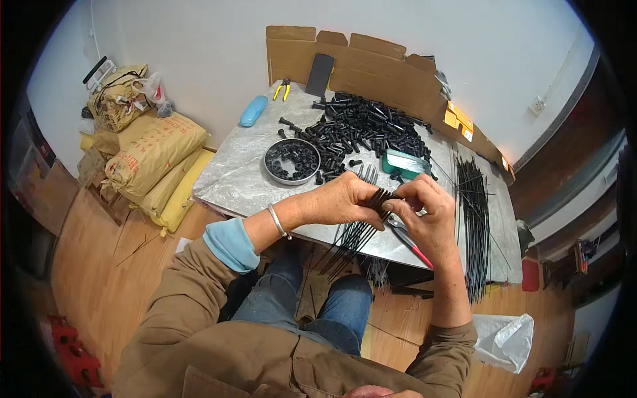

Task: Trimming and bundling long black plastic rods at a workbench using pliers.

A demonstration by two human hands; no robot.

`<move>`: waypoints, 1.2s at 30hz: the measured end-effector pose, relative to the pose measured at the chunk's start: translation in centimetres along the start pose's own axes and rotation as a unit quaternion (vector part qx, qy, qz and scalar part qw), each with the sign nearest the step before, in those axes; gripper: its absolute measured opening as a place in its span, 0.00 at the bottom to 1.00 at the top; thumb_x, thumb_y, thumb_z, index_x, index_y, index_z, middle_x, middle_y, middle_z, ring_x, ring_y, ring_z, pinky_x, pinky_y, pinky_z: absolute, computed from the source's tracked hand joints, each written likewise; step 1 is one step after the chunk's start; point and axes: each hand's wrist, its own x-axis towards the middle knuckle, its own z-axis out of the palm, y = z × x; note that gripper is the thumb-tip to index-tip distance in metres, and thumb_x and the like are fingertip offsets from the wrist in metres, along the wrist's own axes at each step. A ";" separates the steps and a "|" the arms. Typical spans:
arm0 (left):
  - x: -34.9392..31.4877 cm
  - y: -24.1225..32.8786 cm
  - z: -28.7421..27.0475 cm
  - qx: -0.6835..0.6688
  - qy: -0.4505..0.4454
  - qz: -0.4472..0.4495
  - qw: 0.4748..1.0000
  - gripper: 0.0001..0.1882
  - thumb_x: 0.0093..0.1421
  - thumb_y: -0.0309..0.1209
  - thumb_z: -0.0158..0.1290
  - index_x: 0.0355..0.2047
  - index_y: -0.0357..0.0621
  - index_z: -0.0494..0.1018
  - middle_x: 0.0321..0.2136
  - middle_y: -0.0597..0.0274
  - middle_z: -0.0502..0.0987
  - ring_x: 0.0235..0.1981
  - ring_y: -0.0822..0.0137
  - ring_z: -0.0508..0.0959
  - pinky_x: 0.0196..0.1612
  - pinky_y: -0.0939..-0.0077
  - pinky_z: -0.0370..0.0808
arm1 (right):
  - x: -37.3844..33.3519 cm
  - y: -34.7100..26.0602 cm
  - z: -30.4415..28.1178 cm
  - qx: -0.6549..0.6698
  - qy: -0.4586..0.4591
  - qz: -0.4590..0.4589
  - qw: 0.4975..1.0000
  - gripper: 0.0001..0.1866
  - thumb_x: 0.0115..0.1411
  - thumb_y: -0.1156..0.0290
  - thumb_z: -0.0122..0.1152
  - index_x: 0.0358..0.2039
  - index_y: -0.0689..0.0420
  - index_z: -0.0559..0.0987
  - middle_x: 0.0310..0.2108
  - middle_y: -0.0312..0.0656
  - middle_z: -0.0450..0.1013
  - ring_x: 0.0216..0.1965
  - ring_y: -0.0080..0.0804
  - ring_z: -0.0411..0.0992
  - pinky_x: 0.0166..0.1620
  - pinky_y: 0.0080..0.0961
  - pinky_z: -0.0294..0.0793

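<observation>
While both hands meet just above the front edge of the table, a bundle of thin, straight black rods (358, 237) is held between them, slanting from the upper right down toward the person's knees, its lower ends fanned out. The person's left hand (342, 199) is closed on the upper part of this bundle, thumb on the near side. The right hand (430, 207) is beside it, thumb and fingers bent together at the bundle's dark upper end; whether they pinch a single rod cannot be told.

Just below the right hand lies a pair of pliers with red handles (419, 253), partly hidden by it. Beyond the hands, a small green rectangular box (387, 164) stands near a broad heap of black bolt-shaped pieces (371, 126). Left of the heap is a round silver metal bowl (289, 182) holding small black ring-shaped pieces. Farther back rest a light-blue rounded case (253, 111), yellow-handled pliers (282, 89) and a dark grey flat slab (320, 74), which leans against an upright brown cardboard sheet (378, 63).

On the right side of the grey marble-patterned table (229, 176) lies a second, longer bunch of black rods (474, 229). Stacked yellowish sacks (156, 152) stand well apart to the left, and a white plastic bag (502, 341) is on the wood-look floor (142, 275) to the right.
</observation>
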 end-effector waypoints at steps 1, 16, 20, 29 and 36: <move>0.1 -0.1 -0.1 0.000 0.000 0.000 1.000 0.11 0.49 0.25 0.63 0.34 0.41 0.79 0.27 0.64 0.81 0.29 0.77 0.78 0.35 0.78 0.75 | -0.1 0.1 0.2 0.014 0.005 0.014 1.000 0.11 0.41 0.74 0.73 0.21 0.58 0.76 0.18 0.36 0.68 0.19 0.28 0.67 0.23 0.23 0.66; 0.6 -1.4 1.1 -0.045 -0.014 -0.038 0.998 0.10 0.51 0.30 0.63 0.34 0.43 0.79 0.27 0.65 0.81 0.29 0.73 0.78 0.37 0.76 0.76 | 0.9 -1.8 0.9 -0.025 0.020 -0.012 0.999 0.12 0.42 0.70 0.73 0.22 0.57 0.76 0.18 0.37 0.68 0.20 0.30 0.70 0.22 0.26 0.68; -0.7 -4.6 4.2 -0.114 -0.014 -0.061 0.991 0.12 0.51 0.28 0.62 0.37 0.39 0.77 0.36 0.60 0.80 0.43 0.69 0.76 0.48 0.72 0.73 | 0.9 -0.4 1.7 -0.087 0.006 -0.095 0.992 0.11 0.45 0.70 0.71 0.22 0.56 0.76 0.18 0.37 0.69 0.18 0.33 0.71 0.21 0.28 0.68; -3.7 -11.3 6.5 0.347 0.014 0.097 0.933 0.42 0.45 0.55 0.61 0.50 0.32 0.68 0.61 0.39 0.57 0.66 0.44 0.50 0.65 0.50 0.51 | 1.9 -0.9 0.3 0.130 -0.111 0.082 0.982 0.07 0.55 0.76 0.60 0.34 0.64 0.78 0.27 0.40 0.75 0.25 0.20 0.70 0.29 0.19 0.71; -3.9 -11.6 6.7 0.342 -0.015 0.086 0.936 0.47 0.47 0.51 0.62 0.59 0.30 0.58 0.62 0.41 0.55 0.66 0.45 0.50 0.66 0.53 0.51 | 3.3 12.4 1.5 0.026 0.028 0.270 0.962 0.11 0.61 0.66 0.56 0.38 0.59 0.80 0.25 0.34 0.75 0.24 0.18 0.68 0.28 0.18 0.66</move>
